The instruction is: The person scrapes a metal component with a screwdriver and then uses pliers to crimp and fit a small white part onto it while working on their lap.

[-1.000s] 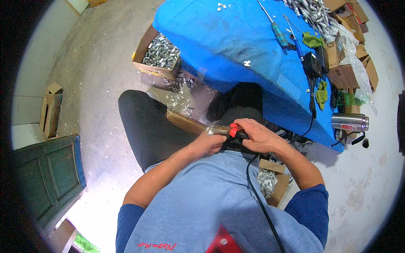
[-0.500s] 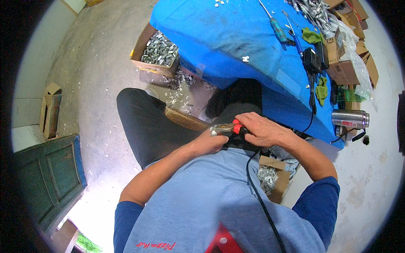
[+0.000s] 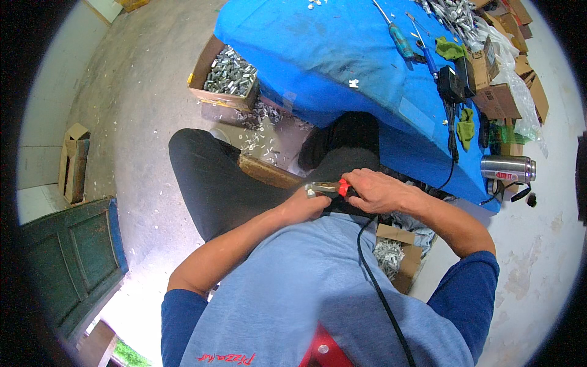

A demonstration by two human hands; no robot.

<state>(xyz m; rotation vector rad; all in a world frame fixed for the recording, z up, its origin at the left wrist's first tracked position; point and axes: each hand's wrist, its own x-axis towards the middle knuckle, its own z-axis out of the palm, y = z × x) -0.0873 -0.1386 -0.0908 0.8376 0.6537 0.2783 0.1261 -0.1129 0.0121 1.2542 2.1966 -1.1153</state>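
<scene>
My right hand [image 3: 380,191] is wrapped round the red handles of a pair of pliers [image 3: 329,187], held over my lap. The metal jaws point left, toward my left hand [image 3: 302,207]. Its fingers are closed on a small pale metallic piece [image 3: 310,192] at the tip of the jaws. Much of that piece is hidden by my fingers, and its exact kind is too small to tell. Both forearms come in over my grey-blue shirt.
A blue-covered table [image 3: 342,61] stands ahead, with a teal-handled screwdriver [image 3: 400,41], green cloths [image 3: 466,129] and a steel flask [image 3: 507,168]. Cardboard boxes hold metal parts [image 3: 229,72] at front left and pale scraps [image 3: 389,257] at my right. A black cable [image 3: 382,293] crosses my shirt.
My right fingers have closed further round the pliers' handles, covering more of the red. The left hand stays almost in place at the jaws.
</scene>
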